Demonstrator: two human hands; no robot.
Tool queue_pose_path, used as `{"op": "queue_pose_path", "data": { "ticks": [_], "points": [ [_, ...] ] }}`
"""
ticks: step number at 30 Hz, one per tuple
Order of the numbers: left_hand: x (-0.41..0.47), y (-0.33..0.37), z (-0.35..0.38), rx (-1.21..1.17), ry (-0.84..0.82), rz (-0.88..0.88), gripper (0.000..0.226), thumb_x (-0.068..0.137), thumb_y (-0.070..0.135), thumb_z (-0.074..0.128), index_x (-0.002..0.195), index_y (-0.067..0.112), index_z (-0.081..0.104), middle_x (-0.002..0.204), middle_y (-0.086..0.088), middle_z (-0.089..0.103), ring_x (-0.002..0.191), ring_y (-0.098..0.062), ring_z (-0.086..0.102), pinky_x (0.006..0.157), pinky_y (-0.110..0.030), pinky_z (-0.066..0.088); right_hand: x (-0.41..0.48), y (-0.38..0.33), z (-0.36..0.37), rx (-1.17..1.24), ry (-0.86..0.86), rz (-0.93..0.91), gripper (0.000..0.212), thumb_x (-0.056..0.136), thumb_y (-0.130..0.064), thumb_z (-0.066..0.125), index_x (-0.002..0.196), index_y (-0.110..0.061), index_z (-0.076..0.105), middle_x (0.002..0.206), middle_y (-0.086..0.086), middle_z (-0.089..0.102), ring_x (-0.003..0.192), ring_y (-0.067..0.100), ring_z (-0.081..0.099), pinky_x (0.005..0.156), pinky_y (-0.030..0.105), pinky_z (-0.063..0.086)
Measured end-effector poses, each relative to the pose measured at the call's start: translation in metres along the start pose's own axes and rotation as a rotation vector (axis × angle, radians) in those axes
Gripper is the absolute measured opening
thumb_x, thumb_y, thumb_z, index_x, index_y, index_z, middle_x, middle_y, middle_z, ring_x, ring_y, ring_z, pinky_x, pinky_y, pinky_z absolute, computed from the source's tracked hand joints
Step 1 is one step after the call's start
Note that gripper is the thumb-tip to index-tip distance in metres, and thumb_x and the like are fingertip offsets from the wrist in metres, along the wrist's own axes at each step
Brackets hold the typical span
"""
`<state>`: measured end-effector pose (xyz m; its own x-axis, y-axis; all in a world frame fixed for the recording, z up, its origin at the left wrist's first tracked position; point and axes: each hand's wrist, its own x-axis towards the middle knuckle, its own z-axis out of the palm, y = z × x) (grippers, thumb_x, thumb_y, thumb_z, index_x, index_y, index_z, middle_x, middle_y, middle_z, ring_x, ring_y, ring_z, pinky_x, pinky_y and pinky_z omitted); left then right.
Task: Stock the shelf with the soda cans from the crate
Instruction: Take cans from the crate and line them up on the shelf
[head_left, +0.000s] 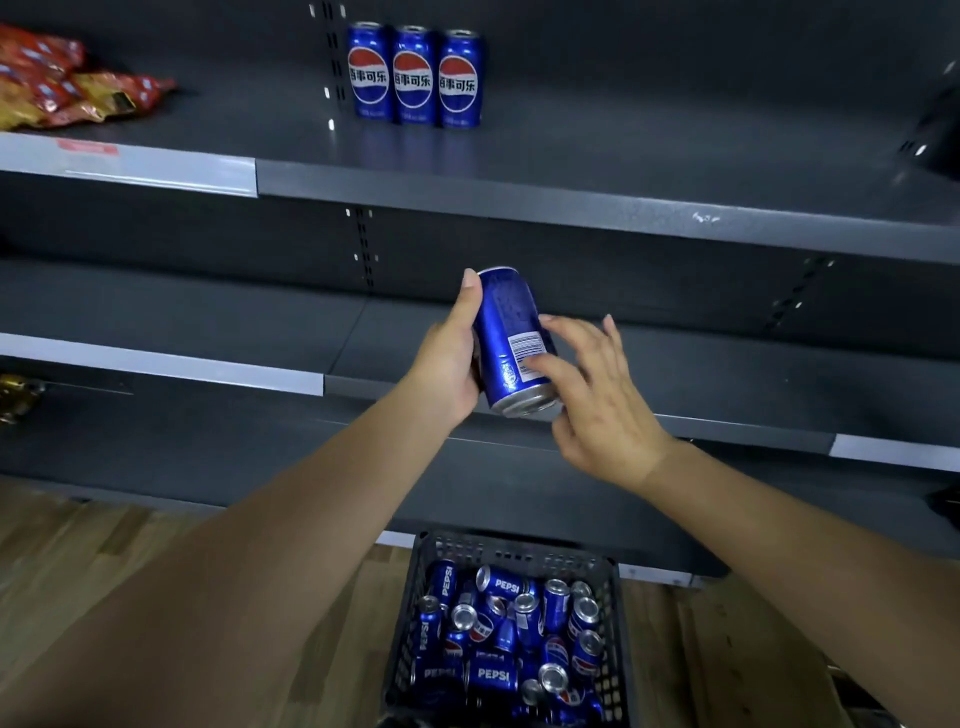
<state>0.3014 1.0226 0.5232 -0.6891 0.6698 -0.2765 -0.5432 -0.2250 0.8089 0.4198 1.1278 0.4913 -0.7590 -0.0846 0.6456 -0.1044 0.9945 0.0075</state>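
1. Black plastic crate (621, 639) on the wooden floor, nearest the viewer, holding a loose heap of blue Pepsi cans (506, 586) lying at mixed angles.
2. Left hand (447, 358): thumb laid along the side of the held Pepsi can (511, 338), the other fingers curled behind it in a full grip.
3. Right hand (597, 405): fingers spread and nearly straight, tips touching the can's barcode side; it steadies the can and does not enclose it.
4. The held can is in the air in front of the middle shelf (208, 312). Its long axis is tilted, the far end leaning up and left and one silver end facing the viewer.
5. Upper shelf (623, 156): three Pepsi cans (414, 75) stand upright in a touching row, labels forward, with bare shelf just to their right. That gap lies almost straight above the held can, so the placement probably calls for the left hand to lift it and right its axis.
6. Red snack packets (62, 78) lie at the far left of the same shelf.
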Motion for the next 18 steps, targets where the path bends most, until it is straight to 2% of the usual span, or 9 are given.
{"op": "queue_pose_path", "data": {
  "ticks": [2,3,4,5,7,9,12,15,18],
  "points": [
    [0.001,0.009,0.001,0.005,-0.011,0.047,0.056,0.088,0.056,0.048,0.114,0.008,0.061,0.102,-0.012,0.069,0.087,-0.024,0.069,0.08,-0.041,0.057,0.008,-0.009,-0.005,0.324,-0.024,0.342,0.063,0.061,0.001,0.036,0.122,-0.015,0.039,0.13,0.009,0.043,0.119,0.026,0.042,0.107,0.043,0.033],
    [0.001,0.014,0.001,0.016,-0.018,0.063,0.053,0.089,0.055,0.048,0.113,0.009,0.061,0.101,-0.01,0.07,0.084,-0.022,0.069,0.076,-0.04,0.058,0.016,-0.013,-0.009,0.563,0.017,0.6,0.06,0.065,0.007,0.036,0.121,-0.015,0.041,0.122,0.007,0.049,0.111,0.023,0.048,0.097,0.025,0.04],
    [0.003,0.02,0.001,0.035,-0.029,0.074,0.051,0.09,0.055,0.048,0.112,0.011,0.061,0.102,-0.008,0.07,0.084,-0.02,0.07,0.074,-0.039,0.058,0.028,-0.016,-0.014,0.837,0.069,0.874,0.056,0.071,0.014,0.037,0.119,-0.015,0.042,0.113,0.006,0.053,0.1,0.02,0.053,0.081,0.016,0.043],
    [0.004,0.025,0.001,0.058,-0.042,0.081,0.05,0.09,0.055,0.047,0.111,0.012,0.062,0.103,-0.007,0.07,0.085,-0.02,0.07,0.073,-0.038,0.058,0.038,-0.015,-0.02,1.096,0.078,1.112,0.051,0.076,0.016,0.036,0.116,-0.016,0.044,0.103,0.004,0.056,0.089,0.017,0.055,0.071,0.018,0.043],
    [0.005,0.034,0.001,0.071,-0.072,0.081,0.049,0.091,0.055,0.045,0.111,0.014,0.063,0.105,-0.007,0.07,0.086,-0.02,0.069,0.072,-0.037,0.057,0.053,-0.007,-0.03,1.445,-0.099,1.336,0.03,0.086,0.001,0.038,0.105,-0.019,0.048,0.09,0.001,0.058,0.078,0.015,0.055,0.081,0.033,0.04],
    [0.007,0.042,0.002,0.046,-0.115,0.081,0.052,0.092,0.053,0.043,0.117,0.012,0.061,0.11,-0.009,0.068,0.088,-0.021,0.068,0.07,-0.036,0.058,0.058,0.0,-0.034,1.597,-0.273,1.304,0.009,0.084,-0.022,0.048,0.093,-0.023,0.052,0.088,0.001,0.06,0.078,0.017,0.057,0.094,0.042,0.035],
    [0.007,0.051,0.005,0.016,-0.152,0.099,0.043,0.095,0.047,0.041,0.109,0.012,0.062,0.1,-0.009,0.069,0.084,-0.023,0.067,0.07,-0.034,0.057,0.06,-0.002,-0.025,1.678,-0.449,1.118,0.044,0.058,-0.042,0.077,0.096,-0.022,0.065,0.096,0.001,0.069,0.087,0.016,0.066,0.098,0.039,0.039],
    [0.007,0.054,0.005,-0.002,-0.191,0.129,0.035,0.098,0.037,0.037,0.098,0.013,0.063,0.085,-0.006,0.071,0.076,-0.021,0.067,0.071,-0.033,0.055,0.066,-0.004,-0.015,1.764,-0.513,1.029,0.088,0.032,-0.036,0.095,0.11,-0.012,0.062,0.102,0.01,0.071,0.095,0.024,0.068,0.09,0.036,0.052],
    [0.008,0.057,0.003,-0.032,-0.186,0.159,0.033,0.099,0.033,0.035,0.097,0.013,0.061,0.085,-0.006,0.071,0.076,-0.022,0.066,0.07,-0.034,0.055,0.076,-0.008,-0.016,1.756,-0.447,1.049,0.089,0.036,-0.022,0.095,0.115,-0.002,0.059,0.102,0.019,0.069,0.093,0.035,0.068,0.083,0.036,0.057]
  ]
}}
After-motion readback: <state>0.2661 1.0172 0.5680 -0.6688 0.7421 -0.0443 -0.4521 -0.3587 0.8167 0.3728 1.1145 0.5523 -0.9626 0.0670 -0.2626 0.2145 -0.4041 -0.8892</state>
